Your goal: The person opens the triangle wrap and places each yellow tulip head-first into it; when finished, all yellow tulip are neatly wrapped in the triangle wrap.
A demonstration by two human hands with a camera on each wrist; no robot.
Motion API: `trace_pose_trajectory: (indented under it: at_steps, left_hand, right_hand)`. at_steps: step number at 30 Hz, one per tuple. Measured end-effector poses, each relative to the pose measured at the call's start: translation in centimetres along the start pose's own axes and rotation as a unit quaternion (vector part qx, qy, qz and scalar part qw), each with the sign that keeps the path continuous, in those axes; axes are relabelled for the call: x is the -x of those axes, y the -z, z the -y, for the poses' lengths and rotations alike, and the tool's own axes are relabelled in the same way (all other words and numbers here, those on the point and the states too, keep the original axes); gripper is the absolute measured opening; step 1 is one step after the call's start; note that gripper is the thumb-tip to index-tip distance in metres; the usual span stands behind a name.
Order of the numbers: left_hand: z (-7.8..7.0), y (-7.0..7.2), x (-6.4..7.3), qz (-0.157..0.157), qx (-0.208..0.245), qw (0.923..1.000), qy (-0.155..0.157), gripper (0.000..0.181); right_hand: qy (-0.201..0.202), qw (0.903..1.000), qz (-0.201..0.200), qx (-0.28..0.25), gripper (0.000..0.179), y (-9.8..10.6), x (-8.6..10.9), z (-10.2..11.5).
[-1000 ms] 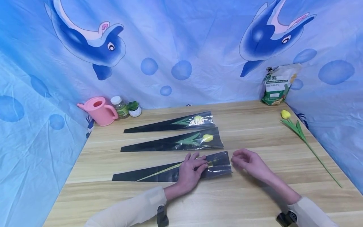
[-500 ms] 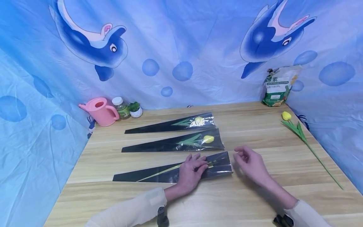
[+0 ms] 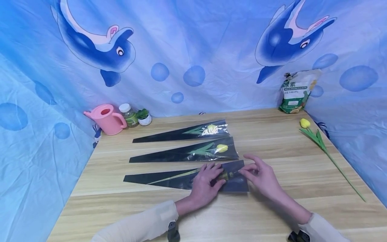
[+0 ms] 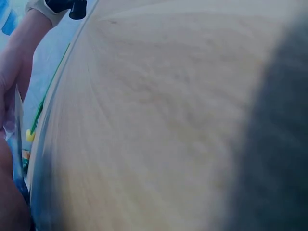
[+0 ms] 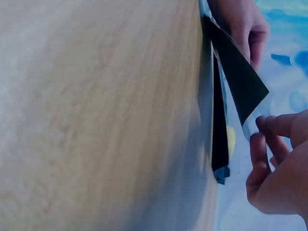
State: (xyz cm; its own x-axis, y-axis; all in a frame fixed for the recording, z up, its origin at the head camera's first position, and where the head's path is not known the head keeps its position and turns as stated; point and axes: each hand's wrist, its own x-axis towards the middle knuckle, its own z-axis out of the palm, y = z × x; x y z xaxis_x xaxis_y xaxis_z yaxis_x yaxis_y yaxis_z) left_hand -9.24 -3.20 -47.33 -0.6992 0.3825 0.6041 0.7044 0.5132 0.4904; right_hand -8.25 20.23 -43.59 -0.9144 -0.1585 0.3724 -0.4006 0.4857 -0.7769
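In the head view, the nearest long tapered flower sleeve (image 3: 235,185), clear film over black, lies with its wide end to the right. A yellow-green stem (image 3: 173,177) shows inside it, with a small yellowish piece (image 3: 223,176) near my left thumb. My left hand (image 3: 205,184) rests across the sleeve's middle, fingers laid over the film. At the wide end, my right hand (image 3: 263,176) pinches the clear film between thumb and finger. The right wrist view shows that film (image 5: 250,127) at my fingertips, the black corner slanting away from the tabletop.
Two more sleeves, the middle one (image 3: 163,155) and the far one (image 3: 169,134), hold yellow tulips. A loose tulip (image 3: 325,148) lies right. At the back stand a pink watering can (image 3: 107,121), jar (image 3: 130,117), potted plant (image 3: 144,118) and green-white bag (image 3: 294,92).
My right hand has moved left onto the sleeve's wide end and now pinches its film. The nearest sleeve has shifted and turned slightly, its narrow tip farther from me. My left hand stays on it.
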Motion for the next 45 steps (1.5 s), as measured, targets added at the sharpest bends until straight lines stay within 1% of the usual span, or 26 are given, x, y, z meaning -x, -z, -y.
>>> trace_pose_trajectory:
  at_steps: [2, 5, 8, 11, 14, 17, 20, 23, 25, 28, 33, 36, 38, 41, 43, 45]
  left_hand:
    - [0.0, 0.0, -0.1, 0.023, -0.001, 0.9997, -0.013, 0.05]
    - [0.0, 0.0, -0.4, 0.059, -0.012, 0.9981, -0.017, 0.063]
    - [0.0, 0.0, -0.4, 0.092, -0.015, 0.9956, -0.001, 0.068]
    - [0.0, 0.0, -0.4, 0.11, -0.014, 0.9937, 0.015, 0.064]
    - [0.0, 0.0, -0.3, 0.108, -0.011, 0.9937, 0.028, 0.059]
    - [0.1, -0.1, -0.3, 0.096, -0.012, 0.9948, 0.033, 0.054]
    - [0.2, -0.2, -0.3, 0.08, -0.007, 0.9963, 0.032, 0.05]
    - [0.3, -0.2, -0.3, 0.062, 0.003, 0.9976, 0.029, 0.046]
    - [0.3, -0.2, -0.4, 0.054, 0.014, 0.9979, 0.031, 0.043]
    - [0.3, -0.2, -0.5, 0.05, 0.025, 0.9978, 0.035, 0.041]
    - [0.5, -0.2, -0.5, 0.046, 0.026, 0.9977, 0.044, 0.039]
    - [0.6, -0.2, -0.4, 0.039, 0.024, 0.9981, 0.04, 0.038]
    - [0.6, -0.2, -0.4, 0.035, 0.025, 0.9985, 0.034, 0.037]
    - [0.7, -0.2, -0.4, 0.031, 0.03, 0.9986, 0.028, 0.036]
    - [0.7, -0.2, -0.4, 0.031, 0.037, 0.9983, 0.032, 0.035]
    - [0.7, -0.2, -0.4, 0.032, 0.041, 0.998, 0.037, 0.035]
  right_hand:
    - [-0.017, 0.9994, 0.019, -0.025, 0.058, 0.1, -0.1, -0.4]
    - [-0.04, 0.9962, 0.048, -0.06, 0.058, 0.4, -0.3, -0.8]
    - [-0.063, 0.9916, 0.07, -0.089, 0.057, 0.5, -0.5, -0.9]
    - [-0.087, 0.9862, 0.084, -0.113, 0.058, 0.7, -0.5, -0.9]
    - [-0.109, 0.9817, 0.089, -0.129, 0.059, 0.7, -0.5, -0.8]
    - [-0.123, 0.9792, 0.092, -0.132, 0.058, 0.8, -0.6, -0.8]
    - [-0.118, 0.9811, 0.093, -0.122, 0.055, 1.0, -0.5, -0.8]
    - [-0.103, 0.9852, 0.085, -0.108, 0.049, 1.5, -0.5, -0.9]
    - [-0.099, 0.9867, 0.078, -0.103, 0.044, 2.0, -0.6, -1.0]
    - [-0.099, 0.9893, 0.057, -0.091, 0.039, 3.4, -0.9, -1.4]
    - [-0.114, 0.9922, 0.021, -0.046, 0.036, 6.9, -2.0, -3.2]
    - [-0.104, 0.9946, -0.001, 0.002, 0.034, 9.3, -2.8, -4.9]
    - [-0.093, 0.9945, -0.023, 0.041, 0.031, 10.9, -3.2, -6.3]
    - [-0.096, 0.988, -0.053, 0.109, 0.03, 13.4, -3.9, -8.2]
    - [-0.106, 0.9794, -0.06, 0.161, 0.031, 15.0, -4.3, -9.5]
    - [-0.126, 0.9708, -0.052, 0.198, 0.034, 16.8, -4.7, -10.6]
